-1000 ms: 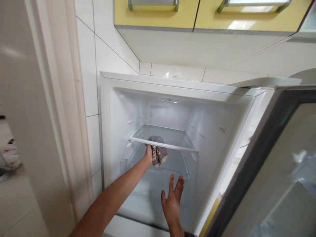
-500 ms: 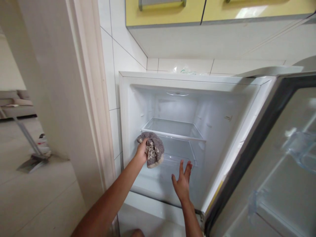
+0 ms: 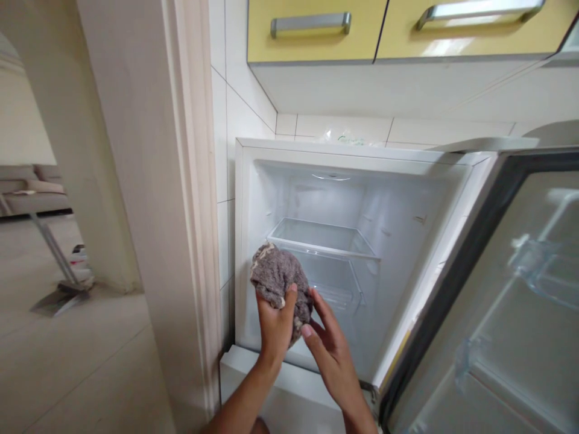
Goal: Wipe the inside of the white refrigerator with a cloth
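A bunched grey-brown cloth (image 3: pixel 281 272) with pale patterned patches is held up in front of the open fridge (image 3: pixel 407 253). My left hand (image 3: pixel 275 322) grips it from below, the thumb pressed over its front. At the cloth's lower right edge, my right hand (image 3: pixel 329 346) has its thumb and fingers closed around the border; some of its fingertips are hidden behind the cloth. Behind the cloth, a glass shelf (image 3: pixel 323 234) spans the white interior, with a lower shelf (image 3: pixel 332 277) beneath it.
To the right the fridge door (image 3: pixel 506 301) stands open, with clear plastic racks (image 3: pixel 538 265). Yellow cabinets (image 3: pixel 316 45) hang above. A door frame (image 3: pixel 190 211) rises close on the left, and beyond it a dustpan (image 3: pixel 61 295) rests on the floor. A plastic bag (image 3: pixel 348 138) lies on top of the fridge.
My left hand has turned the cloth and drawn it nearer, showing its plain grey side. My right hand, earlier apart with fingers spread, has come to the cloth's edge. The view has shifted slightly.
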`<state>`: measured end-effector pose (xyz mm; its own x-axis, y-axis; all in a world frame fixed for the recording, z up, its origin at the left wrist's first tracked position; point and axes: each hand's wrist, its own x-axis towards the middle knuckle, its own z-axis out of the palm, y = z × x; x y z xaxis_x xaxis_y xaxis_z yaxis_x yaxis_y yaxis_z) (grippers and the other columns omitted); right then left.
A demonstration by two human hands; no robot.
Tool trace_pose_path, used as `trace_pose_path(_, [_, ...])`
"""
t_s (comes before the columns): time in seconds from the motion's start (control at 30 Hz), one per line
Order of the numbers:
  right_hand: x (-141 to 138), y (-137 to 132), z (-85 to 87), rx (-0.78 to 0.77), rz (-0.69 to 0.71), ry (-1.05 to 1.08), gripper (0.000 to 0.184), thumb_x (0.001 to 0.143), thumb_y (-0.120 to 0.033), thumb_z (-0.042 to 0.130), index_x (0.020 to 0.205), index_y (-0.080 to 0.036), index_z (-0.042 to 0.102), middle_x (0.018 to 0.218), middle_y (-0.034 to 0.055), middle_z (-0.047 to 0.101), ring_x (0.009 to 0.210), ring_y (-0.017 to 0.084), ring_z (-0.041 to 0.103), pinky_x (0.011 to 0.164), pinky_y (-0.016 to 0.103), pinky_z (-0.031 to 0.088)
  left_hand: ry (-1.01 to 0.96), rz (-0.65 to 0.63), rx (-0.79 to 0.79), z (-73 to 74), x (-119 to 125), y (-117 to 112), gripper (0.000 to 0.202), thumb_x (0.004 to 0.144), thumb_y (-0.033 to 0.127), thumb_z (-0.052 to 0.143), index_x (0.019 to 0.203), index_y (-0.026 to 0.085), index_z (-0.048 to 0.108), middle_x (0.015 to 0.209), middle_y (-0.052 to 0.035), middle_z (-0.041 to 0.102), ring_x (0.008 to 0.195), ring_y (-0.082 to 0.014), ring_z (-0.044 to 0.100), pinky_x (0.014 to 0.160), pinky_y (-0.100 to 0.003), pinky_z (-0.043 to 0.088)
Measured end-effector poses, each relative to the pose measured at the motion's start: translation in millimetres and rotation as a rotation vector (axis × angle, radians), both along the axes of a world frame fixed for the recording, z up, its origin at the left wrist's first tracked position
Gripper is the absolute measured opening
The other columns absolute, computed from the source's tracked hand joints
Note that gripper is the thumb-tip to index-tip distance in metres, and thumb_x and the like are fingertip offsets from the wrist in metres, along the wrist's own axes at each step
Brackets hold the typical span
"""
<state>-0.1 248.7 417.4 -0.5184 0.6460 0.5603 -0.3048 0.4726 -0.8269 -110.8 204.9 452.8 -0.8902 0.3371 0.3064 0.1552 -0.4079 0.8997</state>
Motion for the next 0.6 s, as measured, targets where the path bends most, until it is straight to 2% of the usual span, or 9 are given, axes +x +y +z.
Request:
trace_pose_path(0.1, [0.7,-3.2,5.0,0.015,-0.021,0.002,0.073,0.089,-0.062,0.065,0.154,-0.033,0.046,0.167,0.0088,0.036,0.155,0.031,0.031,0.12,0.053,0.04,0.174,-0.258,0.017,-3.7,19.2,-8.8,0.07,0.086,0.051,0.067,0.146,0.022,0.044,0.137,-0.0138,0.062,0.125,-0.0275,0.063,0.112,-0.045,0.049])
trace_pose_path(0.13, [0.6,-1.4,5.3,-0.007,-0.013,0.032,0.083,0.085,-0.07,0.064,0.155,-0.031,0.044,0.166,0.0104,0.037,0.155,0.032,0.033,0.12,0.054,0.041,0.272,-0.331,0.013,-4.2,22.9,-12.3,0.069,0.09,0.053,0.061,0.149,0.023,0.043,0.142,-0.0144,0.059,0.13,-0.0278,0.059,0.114,-0.045,0.048])
trace_pose_path(0.2, [0.6,3.3,7.8,-0.104,0.066,0.107,0.099,0.078,-0.084,0.06,0.156,-0.027,0.042,0.159,0.0153,0.047,0.145,0.034,0.048,0.114,0.053,0.049,0.497,-0.407,-0.025,-3.9,25.5,-19.6,0.062,0.094,0.053,0.054,0.149,0.026,0.045,0.15,-0.0141,0.052,0.142,-0.0291,0.049,0.121,-0.049,0.041])
trace_pose_path(0.3, [0.9,6.8,20.5,-0.276,0.182,0.183,0.102,0.071,-0.092,0.057,0.144,-0.021,0.056,0.134,0.0195,0.067,0.117,0.034,0.069,0.095,0.049,0.061,0.761,-0.453,-0.101,-1.7,21.3,-28.8,0.063,0.094,0.053,0.055,0.151,0.026,0.047,0.157,-0.0138,0.044,0.152,-0.0332,0.034,0.127,-0.057,0.028])
trace_pose_path(0.37, [-0.6,6.3,33.3,-0.354,0.137,0.186,0.091,0.066,-0.084,0.072,0.128,-0.018,0.067,0.116,0.0176,0.075,0.105,0.033,0.073,0.089,0.046,0.063,0.867,-0.519,-0.152,-0.3,17.1,-32.7,0.076,0.09,0.054,0.062,0.157,0.025,0.039,0.162,-0.0158,0.038,0.156,-0.0371,0.027,0.128,-0.061,0.023])
trace_pose_path(0.47, [-8.1,6.2,49.9,-0.453,-0.052,0.21,0.067,0.057,-0.055,0.092,0.108,-0.017,0.073,0.094,0.0092,0.077,0.091,0.028,0.074,0.081,0.039,0.064,0.972,-0.619,-0.253,1.9,12.4,-36.1,0.096,0.081,0.056,0.074,0.161,0.025,0.032,0.165,-0.0187,0.035,0.157,-0.0418,0.022,0.127,-0.066,0.022])
trace_pose_path(0.53, [-15.1,9.8,57.8,-0.496,-0.148,0.275,0.056,0.053,-0.044,0.093,0.099,-0.017,0.074,0.087,0.0045,0.076,0.082,0.023,0.073,0.074,0.033,0.063,1.012,-0.601,-0.295,3.6,9.6,-38.8,0.095,0.08,0.052,0.077,0.161,0.024,0.034,0.164,-0.0191,0.039,0.156,-0.0414,0.026,0.126,-0.066,0.024])
trace_pose_path(0.6, [-21.4,17.4,65.8,-0.506,-0.213,0.35,0.051,0.052,-0.04,0.092,0.094,-0.018,0.074,0.086,0.0021,0.076,0.079,0.019,0.071,0.07,0.028,0.061,1.062,-0.525,-0.285,5.1,5.1,-43.6,0.09,0.085,0.041,0.074,0.162,0.025,0.031,0.165,-0.0178,0.037,0.157,-0.0381,0.027,0.126,-0.064,0.027])
